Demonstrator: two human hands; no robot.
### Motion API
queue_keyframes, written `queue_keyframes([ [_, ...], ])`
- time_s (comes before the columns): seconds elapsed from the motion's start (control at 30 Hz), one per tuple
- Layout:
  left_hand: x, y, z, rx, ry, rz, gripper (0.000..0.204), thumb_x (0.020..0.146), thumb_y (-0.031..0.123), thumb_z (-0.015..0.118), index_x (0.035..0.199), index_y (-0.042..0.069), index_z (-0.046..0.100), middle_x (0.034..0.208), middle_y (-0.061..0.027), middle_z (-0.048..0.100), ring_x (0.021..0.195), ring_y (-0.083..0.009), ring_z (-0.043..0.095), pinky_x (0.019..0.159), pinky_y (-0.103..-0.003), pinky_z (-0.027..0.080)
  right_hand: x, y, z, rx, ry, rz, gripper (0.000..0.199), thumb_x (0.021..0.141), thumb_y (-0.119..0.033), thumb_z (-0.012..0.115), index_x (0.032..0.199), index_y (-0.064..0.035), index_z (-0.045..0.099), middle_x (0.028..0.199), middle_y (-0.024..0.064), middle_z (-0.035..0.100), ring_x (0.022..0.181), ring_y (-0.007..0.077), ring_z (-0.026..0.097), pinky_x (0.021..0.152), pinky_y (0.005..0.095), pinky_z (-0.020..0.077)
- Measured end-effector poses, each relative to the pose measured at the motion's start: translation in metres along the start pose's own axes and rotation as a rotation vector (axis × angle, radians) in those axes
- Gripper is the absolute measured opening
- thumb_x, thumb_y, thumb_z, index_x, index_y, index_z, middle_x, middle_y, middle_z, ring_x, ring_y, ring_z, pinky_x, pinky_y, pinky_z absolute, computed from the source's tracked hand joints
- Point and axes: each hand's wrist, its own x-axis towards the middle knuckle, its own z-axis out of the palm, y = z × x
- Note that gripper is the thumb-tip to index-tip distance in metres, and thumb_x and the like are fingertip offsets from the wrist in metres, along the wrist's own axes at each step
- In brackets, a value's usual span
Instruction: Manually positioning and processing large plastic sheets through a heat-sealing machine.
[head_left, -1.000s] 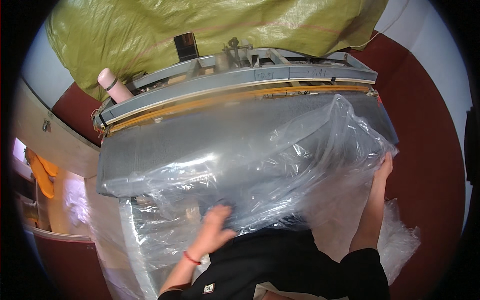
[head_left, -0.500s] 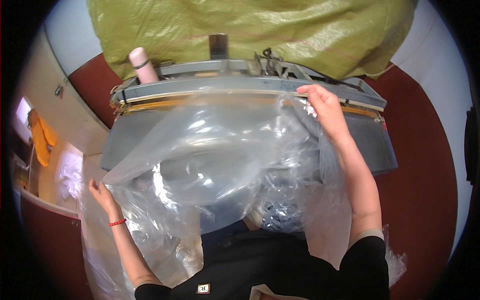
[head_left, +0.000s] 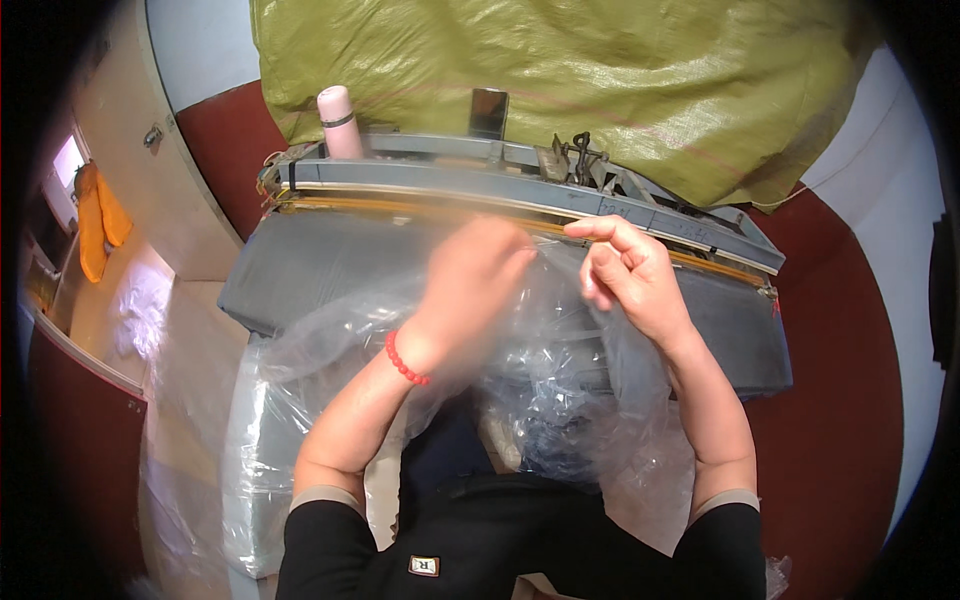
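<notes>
A large sheet of clear plastic film (head_left: 560,360) hangs in loose folds over the front of a grey padded bench top and across my lap. My right hand (head_left: 640,285) is over the bench, its index finger stretched leftward and the other fingers curled at the gathered edge of the film. Close to it on the left, my left hand (head_left: 475,270), with a red bead bracelet (head_left: 402,360) at the wrist, is smeared by motion. Whether its fingers grip the film cannot be made out. Both hands are near the long strip (head_left: 420,208) along the machine's bar.
A grey metal frame (head_left: 420,180) spans the far side of the bench (head_left: 300,260). On it stand a pink bottle (head_left: 340,125), a dark upright panel (head_left: 489,112) and metal clamps (head_left: 580,160). A yellow-green woven sheet (head_left: 600,70) hangs behind. More film (head_left: 250,470) trails down at left.
My left hand has swung from the far left up and rightward, near my right hand. The film spread between them has collapsed into folds. The view has shifted slightly.
</notes>
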Motion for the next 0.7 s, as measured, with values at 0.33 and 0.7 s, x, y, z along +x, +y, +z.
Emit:
queue_keyframes([
  [0.33,-0.016,-0.004,-0.013,-0.129,0.1,-0.12,0.013,0.074,0.003,0.066,0.073,0.001,0.053,0.061,-0.0018,0.051,0.055,-0.0056,0.047,0.049,-0.021,0.04,0.029,0.034,0.032,0.127,-0.163,-0.077,0.033,0.073,-0.004,0.065,0.105,-0.0051,0.061,0.084,0.0002,0.06,0.075,0.0055,0.055,0.063,0.0169,0.0419],
  [0.7,-0.066,-0.002,-0.078,-0.775,-0.738,-0.539,0.013,0.083,0.01,0.057,0.093,0.003,0.063,0.075,-0.0011,0.061,0.064,-0.0032,0.053,0.053,-0.018,0.043,0.027,0.142,0.009,0.953,0.211,0.031,0.01,0.082,-0.016,0.057,0.082,-0.0075,0.052,0.072,0.001,0.049,0.065,0.008,0.048,0.057,0.02,0.0393],
])
